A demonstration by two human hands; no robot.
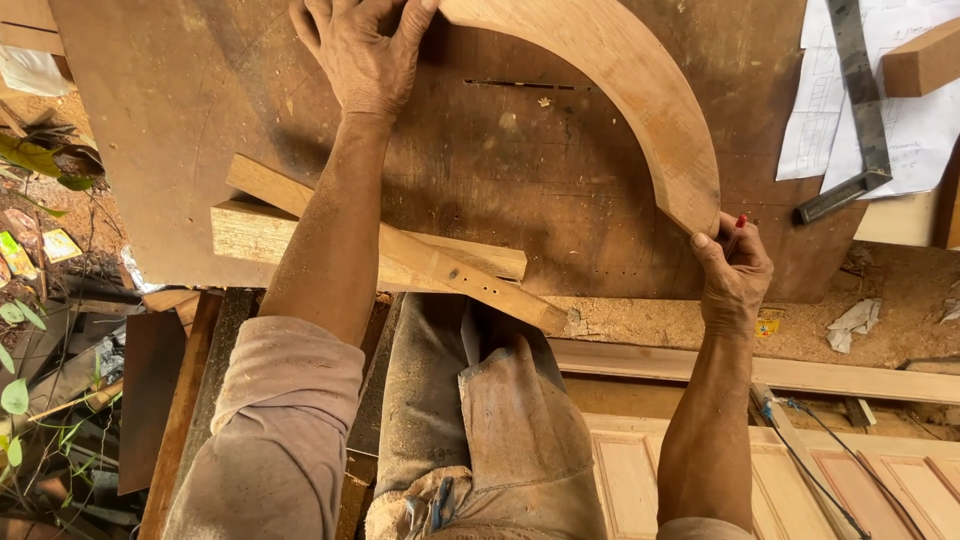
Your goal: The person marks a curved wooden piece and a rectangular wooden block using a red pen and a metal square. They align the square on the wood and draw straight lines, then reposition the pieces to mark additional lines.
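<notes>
Spreading under both hands, a dusty brown workboard (200,120) outdoors.

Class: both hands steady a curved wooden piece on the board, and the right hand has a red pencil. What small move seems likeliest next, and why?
Probably bringing the red pencil to mark at the curved wooden piece's lower end: the right hand grips there, while the left hand presses the upper end.

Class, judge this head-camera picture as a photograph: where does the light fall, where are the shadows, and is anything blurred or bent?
Head view: soft daylight, no hard glare; the left hand and forearm cast a shadow on the brown board; the white paper sheets are brightest; the curved wooden piece and right hand are sharp; edges bow slightly outward.
</notes>
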